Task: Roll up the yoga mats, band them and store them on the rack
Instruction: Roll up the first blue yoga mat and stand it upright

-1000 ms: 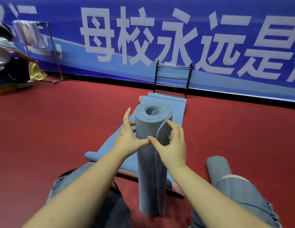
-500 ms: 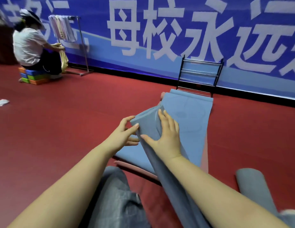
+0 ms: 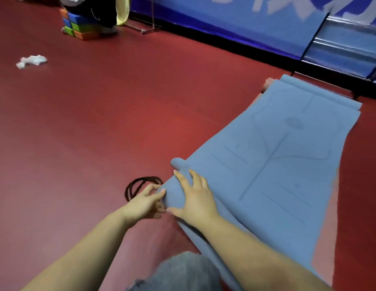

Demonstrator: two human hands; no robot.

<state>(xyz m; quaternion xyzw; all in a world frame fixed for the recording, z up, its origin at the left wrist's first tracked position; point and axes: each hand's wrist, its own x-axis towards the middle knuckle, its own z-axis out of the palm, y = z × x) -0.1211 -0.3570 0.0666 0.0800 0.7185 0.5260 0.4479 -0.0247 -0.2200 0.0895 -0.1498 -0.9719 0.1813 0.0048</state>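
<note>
- The rolled mat [image 3: 178, 196] lies across the near left edge of the flat blue mat [image 3: 287, 154], on the red floor [image 3: 99, 133].
- The right hand [image 3: 196, 199] lies over the roll, fingers nearly straight.
- The left hand [image 3: 144, 204] pinches the roll's left end, thumb on top (fingers beneath partly hidden).
- Dark bands [image 3: 140, 185] lie just left of the roll.
- The rack [image 3: 342, 53] stands at the flat mat's far edge; open floor spreads to the left.

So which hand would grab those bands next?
Probably the left hand: it sits beside the bands on the floor, while the right hand lies spread on the rolled mat, farther from them.
</note>
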